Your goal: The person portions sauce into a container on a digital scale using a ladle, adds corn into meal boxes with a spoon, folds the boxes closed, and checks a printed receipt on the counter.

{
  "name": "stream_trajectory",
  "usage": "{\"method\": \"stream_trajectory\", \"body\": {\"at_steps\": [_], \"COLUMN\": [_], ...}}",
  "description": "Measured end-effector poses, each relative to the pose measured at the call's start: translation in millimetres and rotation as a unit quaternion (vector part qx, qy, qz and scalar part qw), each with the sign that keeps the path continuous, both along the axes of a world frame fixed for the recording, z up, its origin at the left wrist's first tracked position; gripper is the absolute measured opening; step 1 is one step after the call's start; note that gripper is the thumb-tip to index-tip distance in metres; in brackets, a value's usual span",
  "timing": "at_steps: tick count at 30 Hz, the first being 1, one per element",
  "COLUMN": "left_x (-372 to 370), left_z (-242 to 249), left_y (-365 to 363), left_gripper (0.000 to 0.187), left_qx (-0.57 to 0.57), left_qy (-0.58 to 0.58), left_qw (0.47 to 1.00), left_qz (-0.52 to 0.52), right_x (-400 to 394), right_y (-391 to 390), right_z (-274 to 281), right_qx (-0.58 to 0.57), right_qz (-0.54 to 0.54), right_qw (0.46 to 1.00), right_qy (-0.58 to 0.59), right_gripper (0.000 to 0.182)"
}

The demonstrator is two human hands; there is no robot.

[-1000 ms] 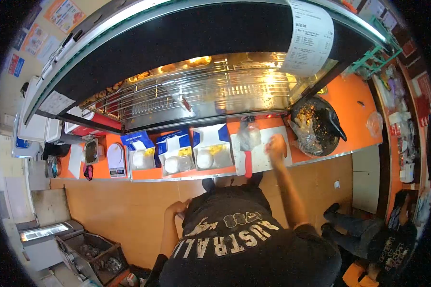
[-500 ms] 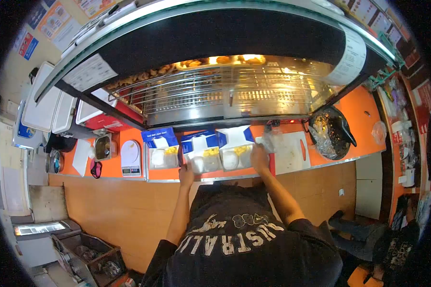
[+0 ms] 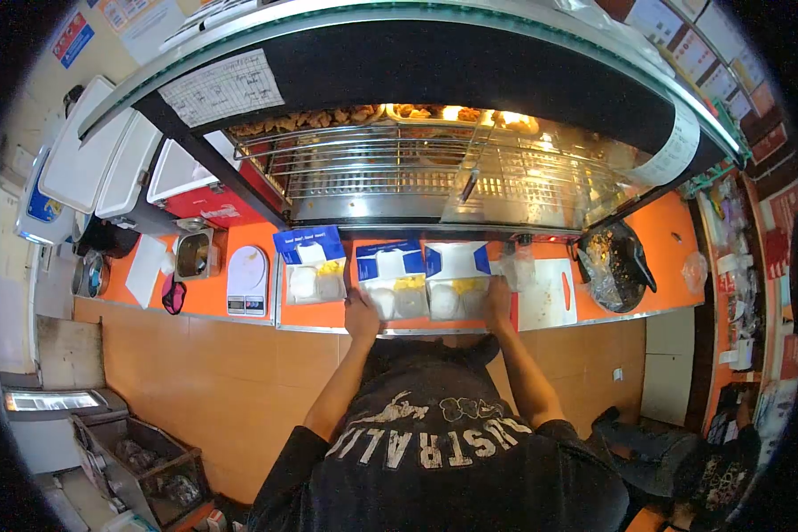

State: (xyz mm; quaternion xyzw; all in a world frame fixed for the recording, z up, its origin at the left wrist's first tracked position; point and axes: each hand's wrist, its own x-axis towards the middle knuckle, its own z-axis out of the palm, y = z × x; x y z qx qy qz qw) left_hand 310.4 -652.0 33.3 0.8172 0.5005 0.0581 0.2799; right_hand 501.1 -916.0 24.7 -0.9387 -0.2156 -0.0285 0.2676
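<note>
Three open blue-and-white cardboard food boxes stand in a row on the orange counter, lids raised at the back. Each holds white, wrapped-looking rounded portions and some yellow food. My left hand (image 3: 361,315) grips the left side of the middle box (image 3: 390,264), its fingers partly hidden. At the right side of the right-hand box (image 3: 457,259), my right hand (image 3: 498,306) is closed against the wall. These two boxes sit side by side between my hands. Left of them, the third box (image 3: 309,244) stands apart, untouched.
A glass-fronted warming cabinet (image 3: 399,208) with fried food rises behind the boxes. Left stand a kitchen scale (image 3: 247,270) and a metal container (image 3: 197,254). To the right are a white cutting board (image 3: 545,297) and a black bowl (image 3: 625,293). Another person (image 3: 674,452) is at lower right.
The middle and right boxes have shifted slightly right, widening the gap to the left box. My left hand has moved up and right along the middle box. The camera view has also turned a little.
</note>
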Motion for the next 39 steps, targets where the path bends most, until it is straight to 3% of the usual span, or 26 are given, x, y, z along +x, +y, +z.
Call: {"method": "stream_trajectory", "body": {"at_steps": [7, 10, 14, 16, 18, 20, 22, 26, 28, 29, 30, 31, 33, 35, 36, 37, 38, 39], "left_x": [1.6, 6.7, 6.6, 4.6, 0.0, -5.5, 13.5, 60.8, 83.0, 97.6, 120.4, 141.2, 183.7, 223.4, 249.0, 272.4, 299.4, 324.8], "left_z": [-4.0, 17.5, 33.8, 35.0, 11.2, 8.9, 64.9, 107.1, 114.4, 114.4, 114.5, 122.2, 135.4, 132.3, 144.0, 159.6, 146.5, 117.4], "left_y": [-8.0, -18.8, -23.8, -29.8, -28.4, -31.1, -59.3, -133.6, -170.3, -195.7, -225.8, -254.7, -315.1, -360.6, -388.2, -415.4, -432.7, -443.0], "left_gripper": [0.026, 0.026, 0.031, 0.031, 0.027, 0.024, 0.021, 0.022, 0.022, 0.024, 0.026, 0.026, 0.026, 0.027, 0.028, 0.028, 0.028, 0.029], "left_qx": [0.101, 0.092, 0.091, 0.117, 0.215, 0.223, 0.118, 0.096, 0.091, 0.089, 0.083, 0.075, -0.016, 0.035, 0.078, -0.052, -0.058, -0.038], "left_qy": [-0.013, -0.051, -0.056, -0.083, -0.135, -0.170, -0.212, -0.251, -0.252, -0.272, -0.289, -0.288, -0.230, -0.211, -0.213, -0.135, -0.131, -0.208], "left_qw": [0.995, 0.994, 0.994, 0.989, 0.965, 0.952, 0.965, 0.960, 0.960, 0.954, 0.949, 0.947, 0.972, 0.972, 0.964, 0.981, 0.979, 0.957], "left_qz": [-0.022, 0.008, -0.026, -0.045, -0.057, -0.127, -0.098, -0.080, -0.081, -0.089, -0.099, -0.121, -0.054, -0.101, -0.141, -0.132, -0.144, -0.197], "right_x": [2.2, 2.7, -0.5, -1.1, 1.7, 0.5, 6.0, 46.4, 73.9, 93.4, 110.9, 122.3, 159.6, 195.8, 212.0, 229.2, 244.4, 256.6], "right_y": [-20.2, -29.2, -44.5, -49.8, -59.8, -81.4, -106.3, -183.5, -240.6, -283.0, -318.9, -352.5, -435.3, -506.1, -541.3, -578.3, -610.2, -636.0], "right_z": [1.1, -4.4, -4.2, 8.0, 21.2, 33.3, 47.9, 87.5, 96.7, 86.1, 98.9, 128.1, 141.5, 141.0, 145.7, 154.1, 163.7, 171.2], "right_qx": [0.036, 0.063, 0.088, 0.111, 0.135, 0.156, 0.144, 0.165, 0.204, 0.125, 0.124, 0.133, 0.123, 0.168, 0.148, 0.124, 0.118, 0.113], "right_qz": [0.013, 0.018, -0.006, -0.016, -0.032, -0.046, -0.009, -0.051, -0.072, -0.012, -0.036, -0.096, -0.150, -0.175, -0.188, -0.200, -0.213, -0.245], "right_qw": [0.999, 0.998, 0.996, 0.994, 0.990, 0.986, 0.989, 0.982, 0.976, 0.985, 0.983, 0.983, 0.981, 0.958, 0.963, 0.967, 0.965, 0.959], "right_qy": [0.038, 0.014, -0.004, 0.008, 0.024, 0.035, 0.010, 0.076, 0.034, -0.122, -0.132, -0.081, -0.019, -0.154, -0.123, -0.097, -0.095, -0.084], "right_gripper": [0.017, 0.017, 0.016, 0.016, 0.016, 0.016, 0.017, 0.016, 0.016, 0.017, 0.017, 0.017, 0.017, 0.018, 0.017, 0.017, 0.017, 0.016]}}
